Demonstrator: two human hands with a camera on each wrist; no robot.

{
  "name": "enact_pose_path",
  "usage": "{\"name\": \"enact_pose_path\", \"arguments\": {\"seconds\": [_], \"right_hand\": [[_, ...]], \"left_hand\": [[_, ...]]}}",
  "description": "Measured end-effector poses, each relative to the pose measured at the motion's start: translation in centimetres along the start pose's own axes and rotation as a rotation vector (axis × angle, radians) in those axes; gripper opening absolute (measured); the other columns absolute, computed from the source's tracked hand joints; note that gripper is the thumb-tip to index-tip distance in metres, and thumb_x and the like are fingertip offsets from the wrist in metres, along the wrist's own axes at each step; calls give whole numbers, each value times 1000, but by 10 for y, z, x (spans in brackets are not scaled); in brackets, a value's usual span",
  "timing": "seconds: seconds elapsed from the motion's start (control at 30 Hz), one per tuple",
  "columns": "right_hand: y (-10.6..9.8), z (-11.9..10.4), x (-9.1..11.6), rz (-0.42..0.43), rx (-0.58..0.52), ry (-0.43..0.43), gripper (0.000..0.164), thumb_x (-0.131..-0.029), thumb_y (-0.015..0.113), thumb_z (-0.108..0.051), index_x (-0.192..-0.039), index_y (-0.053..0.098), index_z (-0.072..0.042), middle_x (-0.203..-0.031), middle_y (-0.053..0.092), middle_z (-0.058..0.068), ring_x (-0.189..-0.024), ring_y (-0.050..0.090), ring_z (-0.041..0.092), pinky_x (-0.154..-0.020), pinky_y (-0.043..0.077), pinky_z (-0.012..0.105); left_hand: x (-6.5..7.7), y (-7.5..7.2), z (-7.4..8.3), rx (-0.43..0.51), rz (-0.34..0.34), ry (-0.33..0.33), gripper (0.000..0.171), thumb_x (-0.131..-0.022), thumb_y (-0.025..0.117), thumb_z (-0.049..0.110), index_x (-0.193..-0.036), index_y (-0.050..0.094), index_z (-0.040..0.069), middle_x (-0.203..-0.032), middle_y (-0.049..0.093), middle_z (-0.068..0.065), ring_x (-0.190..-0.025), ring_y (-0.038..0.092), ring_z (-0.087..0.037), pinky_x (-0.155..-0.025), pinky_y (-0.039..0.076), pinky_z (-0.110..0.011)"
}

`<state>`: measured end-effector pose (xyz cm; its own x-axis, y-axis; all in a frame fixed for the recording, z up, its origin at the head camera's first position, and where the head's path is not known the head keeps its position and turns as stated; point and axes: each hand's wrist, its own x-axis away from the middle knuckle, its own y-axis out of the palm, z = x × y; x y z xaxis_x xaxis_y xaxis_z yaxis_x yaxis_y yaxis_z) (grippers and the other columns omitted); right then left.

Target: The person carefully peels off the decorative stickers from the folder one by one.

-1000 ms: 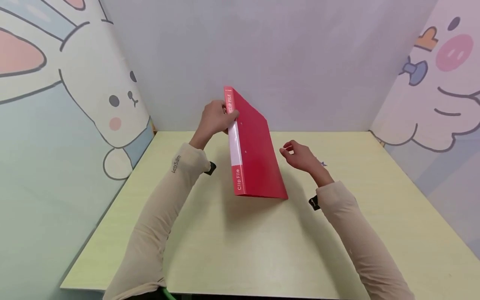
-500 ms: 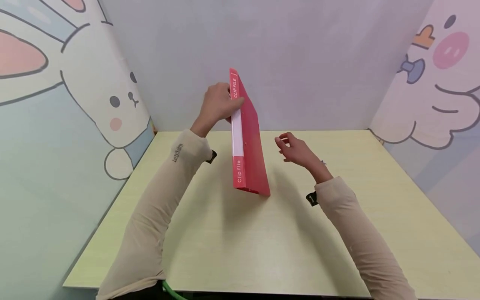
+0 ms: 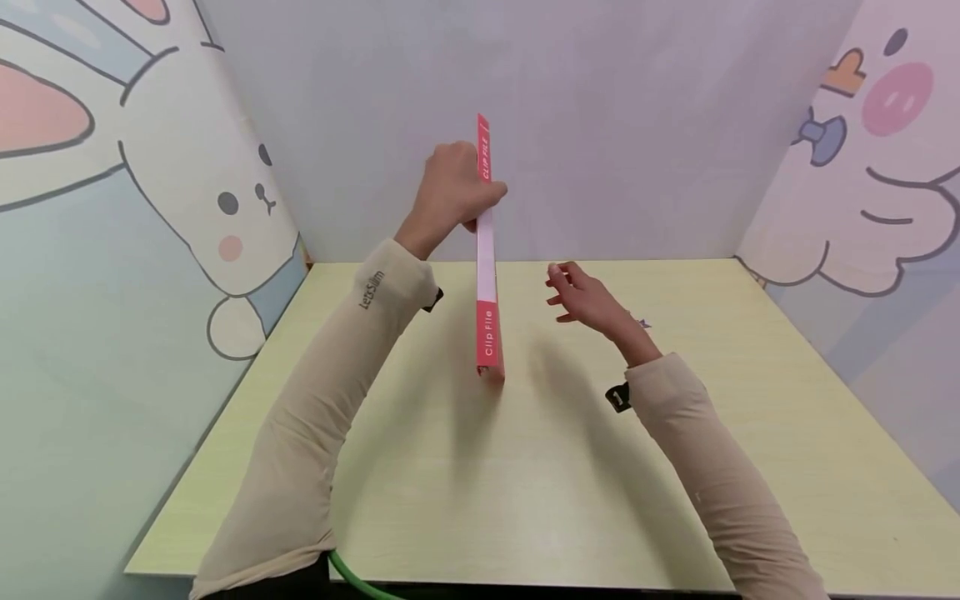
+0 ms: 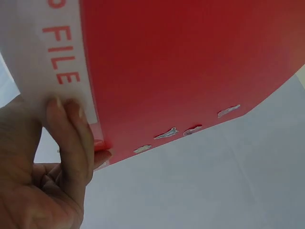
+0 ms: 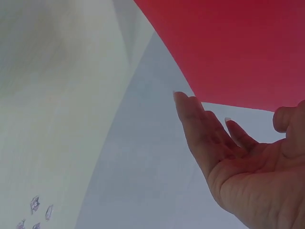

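A big, pale back wall [image 3: 600, 100] stands behind a light yellow table [image 3: 420, 517]. A big bunny [image 3: 172, 208] is painted on the left wall, and on the right wall there is a pale animal [image 3: 892, 208] with a pink patch. Two tan sleeves [image 3: 300, 433] reach in over the table, and the left one has small letters on it.

The red file [image 3: 487, 333] is up over the middle of the table, between the two hands. It stands almost straight up with its thin side facing the person — that side says "Clip File" and has a white strip. I can't tell if its bottom touches the table.

The left hand [image 3: 457, 183] pinches the thin side near the top, thumb on one side and fingers on the other. The right hand [image 3: 588, 300] is near the file but apart from it — its fingers are loose and a little bent.

A green cord [image 3: 356, 582] curves by the near edge. Each wrist has a small black tag [image 3: 618, 397]. Little shiny bits [image 4: 167, 133] sit on the red cover, and tiny ones [image 5: 35, 204] lie on the table.
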<state>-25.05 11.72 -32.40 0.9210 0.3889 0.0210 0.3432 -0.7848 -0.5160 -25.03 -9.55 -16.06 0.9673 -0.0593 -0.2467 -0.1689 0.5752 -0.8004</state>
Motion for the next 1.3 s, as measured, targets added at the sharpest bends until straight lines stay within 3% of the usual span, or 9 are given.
{"name": "enact_pose_path", "arguments": {"seconds": [0.17, 0.43, 0.67, 0.83, 0.93, 1.13, 1.3], "right_hand": [[4, -7, 0, -22, -77, -23, 72, -100, 35, -63, -148, 31, -10, -151, 44, 14, -129, 57, 33, -92, 57, 46], [12, -28, 6, -96, -164, -93, 69, -99, 45, -60, -150, 29, -18, -151, 42, 7, -130, 58, 31, -87, 59, 45], [33, -44, 7, -170, -192, -123, 73, -96, 56, -53, -154, 21, -26, -153, 39, 5, -127, 58, 31, -84, 60, 43], [41, -49, 7, -191, -219, -141, 75, -96, 59, -49, -155, 18, -26, -150, 40, 6, -126, 56, 30, -80, 61, 43], [44, -50, 8, -202, -228, -144, 78, -95, 60, -48, -155, 16, -27, -148, 41, 6, -127, 54, 30, -80, 61, 43], [48, -52, 8, -186, -230, -132, 83, -93, 64, -50, -156, 15, -28, -145, 43, 6, -125, 56, 31, -79, 61, 43], [48, -52, 9, -151, -209, -115, 78, -96, 63, -39, -156, 14, -27, -143, 46, 6, -123, 58, 30, -80, 61, 42]], "left_hand": [[1, 3, 11, -73, 15, 39, 9, -87, 54, 14, -86, 49, 7, -71, 54, -8, -53, 66, -19, -53, 57, -29], [4, 11, 13, -179, 89, 132, 20, -90, 57, 17, -105, 51, 4, -76, 54, -8, -58, 63, -20, -54, 55, -24], [3, 20, 14, -251, 141, 181, 5, -88, 52, 11, -88, 50, 6, -64, 47, -6, -52, 51, -19, -50, 45, -25], [2, 24, 18, -283, 146, 218, 14, -89, 50, 9, -75, 48, 7, -61, 35, -4, -51, 36, -17, -50, 40, -26], [2, 26, 20, -306, 137, 216, 12, -90, 50, 9, -78, 53, 6, -64, 39, -4, -54, 40, -17, -53, 43, -26], [1, 33, 23, -393, 112, 218, 17, -93, 50, 12, -98, 63, 3, -86, 59, -8, -71, 57, -21, -65, 52, -28], [-3, 42, 24, -419, 98, 216, 24, -95, 54, 16, -111, 64, 1, -97, 68, -12, -75, 62, -22, -69, 55, -28]]}}
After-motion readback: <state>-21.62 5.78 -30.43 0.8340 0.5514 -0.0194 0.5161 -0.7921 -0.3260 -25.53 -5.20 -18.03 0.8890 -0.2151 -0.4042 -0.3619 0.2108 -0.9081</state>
